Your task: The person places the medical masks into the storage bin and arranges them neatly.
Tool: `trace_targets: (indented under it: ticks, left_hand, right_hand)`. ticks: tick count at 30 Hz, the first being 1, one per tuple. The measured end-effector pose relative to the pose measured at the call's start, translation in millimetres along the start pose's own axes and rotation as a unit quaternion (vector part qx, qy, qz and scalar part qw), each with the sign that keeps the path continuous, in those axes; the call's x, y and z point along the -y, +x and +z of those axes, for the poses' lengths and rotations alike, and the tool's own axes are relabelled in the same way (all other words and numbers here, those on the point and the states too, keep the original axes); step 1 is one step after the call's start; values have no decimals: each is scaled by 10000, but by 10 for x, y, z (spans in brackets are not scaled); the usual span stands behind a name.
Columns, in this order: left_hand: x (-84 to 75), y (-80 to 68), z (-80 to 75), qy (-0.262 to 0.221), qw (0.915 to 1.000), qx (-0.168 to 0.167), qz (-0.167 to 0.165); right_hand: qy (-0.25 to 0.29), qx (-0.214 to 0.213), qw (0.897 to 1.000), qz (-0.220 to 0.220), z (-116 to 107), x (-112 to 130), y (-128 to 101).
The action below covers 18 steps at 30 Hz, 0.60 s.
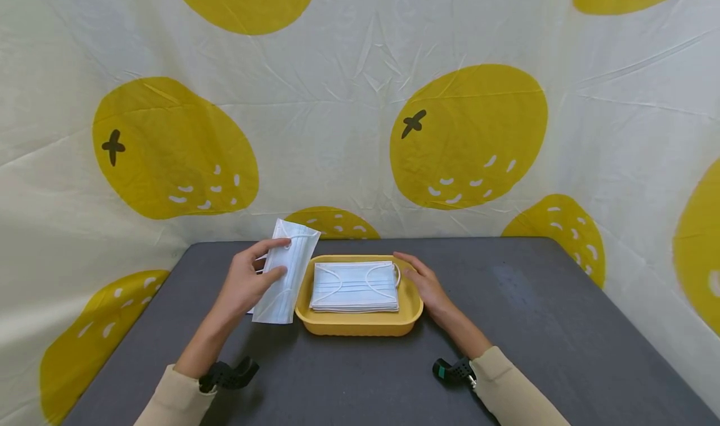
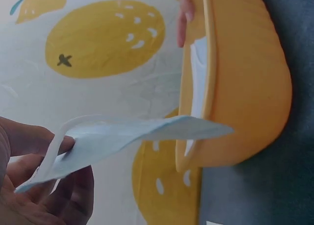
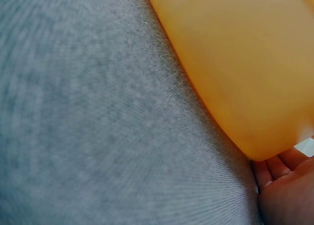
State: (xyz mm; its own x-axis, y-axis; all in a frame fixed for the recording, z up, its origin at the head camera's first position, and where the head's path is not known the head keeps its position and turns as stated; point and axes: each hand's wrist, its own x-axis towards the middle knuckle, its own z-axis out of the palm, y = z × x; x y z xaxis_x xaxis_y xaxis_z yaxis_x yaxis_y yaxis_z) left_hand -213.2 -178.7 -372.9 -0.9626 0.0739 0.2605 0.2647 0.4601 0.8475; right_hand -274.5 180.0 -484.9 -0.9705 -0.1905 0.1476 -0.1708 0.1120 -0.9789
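One face mask (image 1: 284, 273) is pinched in the left hand (image 1: 245, 283), just left of the yellow tray (image 1: 360, 323); the right hand (image 1: 427, 283), fingers relaxed, rests against the tray's far side.

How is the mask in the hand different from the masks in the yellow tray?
The single mask is held up off the table by the left hand, standing lengthwise; the stacked masks lie flat in the yellow tray. The held one is alone; the others form a pile. Both are pale blue with white ear loops.
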Motion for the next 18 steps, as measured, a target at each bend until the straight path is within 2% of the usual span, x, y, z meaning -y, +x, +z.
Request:
trace_targets:
  ticks: [5,14,18]
  left_hand:
    - [-92,36,47,69,9999,60,147]
    - [-365,158,122,245,9965,211,769]
    - [-447,258,178,216,9957,399,805]
  right_hand:
    - [-4,-33,10000,28,1,-13,8]
    - [-1,-9,10000,-25,-4,-14,5]
    - [-8,-17,10000,-18,-7,-10,0]
